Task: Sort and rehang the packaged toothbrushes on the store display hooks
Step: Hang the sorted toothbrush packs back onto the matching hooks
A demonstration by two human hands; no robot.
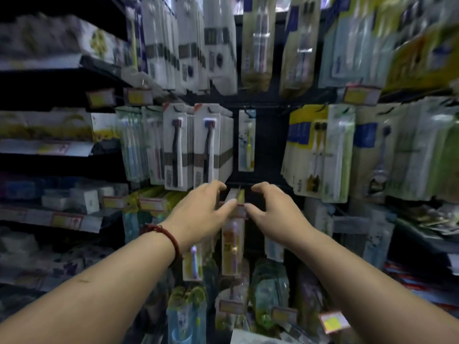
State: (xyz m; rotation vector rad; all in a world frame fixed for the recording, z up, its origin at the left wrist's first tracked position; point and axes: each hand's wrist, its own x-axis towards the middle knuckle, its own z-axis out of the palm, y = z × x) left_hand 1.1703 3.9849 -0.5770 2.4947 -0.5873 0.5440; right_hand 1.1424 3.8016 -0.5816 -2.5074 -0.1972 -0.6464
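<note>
"Toothbrush packs (pixel 234 194) on the centre hook, why both hands?"
"Probably to square the row. The left hand (pixel 202 209) curls round them, thumb on the front pack. The right hand (pixel 275 209) arches open just beside, holding nothing."
"And inside?"
"One brush per blister, it seems. White packs (pixel 206 145) above hang in full rows."

Red bracelet (pixel 171 240); white pkgs (pixel 200 145) w/ dark band; yellow tags (pixel 135 96).

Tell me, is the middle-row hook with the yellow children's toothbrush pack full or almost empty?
Almost empty: only one yellow children's toothbrush pack shows on it, while the white toothbrush packs beside it hang in a thick stack.
</note>
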